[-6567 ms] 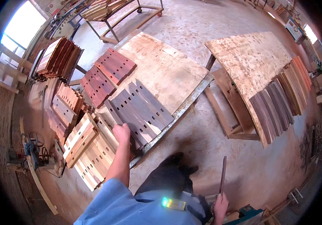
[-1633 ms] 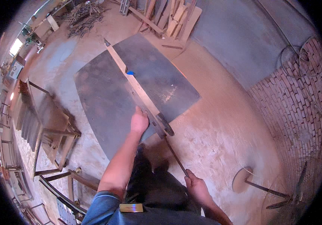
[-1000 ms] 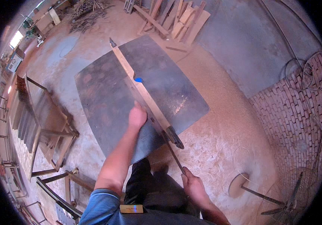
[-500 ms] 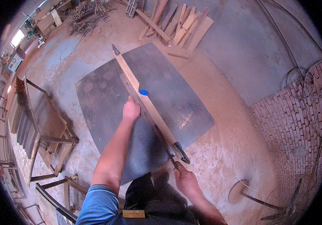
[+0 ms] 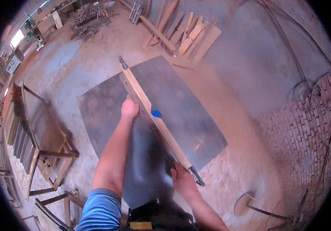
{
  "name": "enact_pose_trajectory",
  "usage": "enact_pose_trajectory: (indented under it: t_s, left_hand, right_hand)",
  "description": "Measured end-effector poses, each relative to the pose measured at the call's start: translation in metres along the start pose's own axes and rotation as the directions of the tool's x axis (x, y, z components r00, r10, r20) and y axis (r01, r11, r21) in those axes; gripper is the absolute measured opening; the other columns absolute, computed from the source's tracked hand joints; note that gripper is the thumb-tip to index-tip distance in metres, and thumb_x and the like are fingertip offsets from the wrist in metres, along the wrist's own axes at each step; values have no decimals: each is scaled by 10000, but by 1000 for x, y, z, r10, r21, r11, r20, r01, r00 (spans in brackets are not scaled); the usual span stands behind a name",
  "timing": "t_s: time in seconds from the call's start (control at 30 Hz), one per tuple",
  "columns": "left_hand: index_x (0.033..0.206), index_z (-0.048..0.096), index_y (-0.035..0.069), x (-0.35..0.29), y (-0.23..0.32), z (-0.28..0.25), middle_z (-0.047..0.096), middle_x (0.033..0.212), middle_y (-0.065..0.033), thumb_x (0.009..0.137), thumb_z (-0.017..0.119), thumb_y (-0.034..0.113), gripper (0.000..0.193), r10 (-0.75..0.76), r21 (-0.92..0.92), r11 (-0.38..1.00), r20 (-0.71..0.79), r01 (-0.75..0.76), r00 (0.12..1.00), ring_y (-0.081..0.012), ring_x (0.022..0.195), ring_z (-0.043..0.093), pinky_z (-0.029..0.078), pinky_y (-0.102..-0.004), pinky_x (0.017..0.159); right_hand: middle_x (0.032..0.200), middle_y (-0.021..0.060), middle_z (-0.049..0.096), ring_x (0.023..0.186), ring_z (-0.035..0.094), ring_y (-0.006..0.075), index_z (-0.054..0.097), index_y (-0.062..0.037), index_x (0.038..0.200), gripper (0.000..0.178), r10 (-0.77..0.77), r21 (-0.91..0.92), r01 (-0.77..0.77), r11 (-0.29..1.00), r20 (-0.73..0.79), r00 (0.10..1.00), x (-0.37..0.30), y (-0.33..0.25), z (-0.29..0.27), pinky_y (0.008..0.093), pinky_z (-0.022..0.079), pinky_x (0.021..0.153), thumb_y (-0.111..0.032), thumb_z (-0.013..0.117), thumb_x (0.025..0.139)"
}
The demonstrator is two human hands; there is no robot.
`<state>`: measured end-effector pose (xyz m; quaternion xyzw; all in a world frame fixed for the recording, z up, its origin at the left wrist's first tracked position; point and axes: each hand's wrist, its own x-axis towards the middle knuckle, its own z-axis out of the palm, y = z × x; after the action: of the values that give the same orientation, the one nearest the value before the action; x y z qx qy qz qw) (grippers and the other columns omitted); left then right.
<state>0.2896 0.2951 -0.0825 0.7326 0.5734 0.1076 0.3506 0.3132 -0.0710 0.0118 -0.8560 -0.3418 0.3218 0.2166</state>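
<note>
A long pale wooden jig [image 5: 170, 141] lies aslant across a dark square tabletop [image 5: 186, 96]. It has a black handle-like piece at each end and a round blue knob [image 5: 156, 113] near its middle. Along its left side runs a darker wooden strip [image 5: 142, 112]. My left hand [image 5: 130, 107] is closed on the strip's left edge, toward the far end. At the strip's near end, my right hand [image 5: 183, 180] has its fingers bent against the wood, beside the jig's near black end. Its grip is partly hidden and somewhat blurred.
On the left stands a wooden frame stand [image 5: 52, 154] with boards. Beyond the tabletop, loose planks [image 5: 192, 34] lean together, and scrap sticks [image 5: 90, 21] are heaped farther left. Bricks [image 5: 288, 131] are laid at right, near a round-based stand [image 5: 243, 204].
The dark strip has slid along the jig toward the far left, with both hands moving that way. My right hand is now beside the jig's near end instead of below it. The view has shifted.
</note>
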Motion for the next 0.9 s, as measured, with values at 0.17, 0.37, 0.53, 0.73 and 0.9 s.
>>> enact_pose_trajectory:
  t_s: [0.17, 0.37, 0.53, 0.73, 0.9]
  left_hand:
    - [1144, 499, -15, 56, -17, -17, 645, 1068, -293, 932, 476, 231, 326, -37, 37, 999, -39, 39, 999, -409, 1054, 625, 484, -475, 907]
    - [1201, 516, -28, 90, -4, -35, 640, 1110, -286, 843, 557, 267, 465, -128, 5, 992, 107, 129, 986, -387, 1066, 632, 491, -414, 932]
    - [1056, 615, -60, 87, -21, -55, 680, 977, -232, 810, 601, 182, 347, -55, -241, 961, 306, 133, 950, -341, 860, 701, 581, -380, 739]
    - [1037, 588, 22, -12, -94, -105, 640, 800, -28, 847, 531, 15, 198, 158, -852, 423, 405, 309, 901, -155, 652, 645, 587, -315, 547]
    - [1022, 537, 69, -155, -160, -161, 587, 862, 22, 853, 612, 60, 186, 68, -953, 232, 217, 196, 974, -69, 696, 570, 492, -208, 538]
  right_hand:
    - [1016, 267, 647, 951, 623, 449, 563, -71, 1260, 360, -65, -7, 64, 998, -57, 996, 34, -36, 16, 522, 503, 833, -274, 491, 972]
    - [939, 268, 657, 881, 633, 465, 533, -118, 1267, 343, -85, -109, 84, 991, -13, 996, 74, -80, 18, 556, 500, 763, -292, 476, 977]
    - [1023, 278, 639, 943, 613, 468, 512, -116, 1290, 360, -15, -98, 31, 995, 162, 987, 41, -85, 15, 548, 491, 808, -296, 461, 982]
    - [1075, 268, 636, 991, 599, 471, 510, -98, 1327, 398, -135, 15, 135, 991, 85, 987, -40, 5, 49, 531, 486, 868, -292, 434, 988]
    - [1068, 289, 635, 1038, 603, 449, 575, -41, 1257, 390, -2, -148, 14, 989, 78, 997, -50, 13, 42, 504, 487, 884, -292, 458, 983]
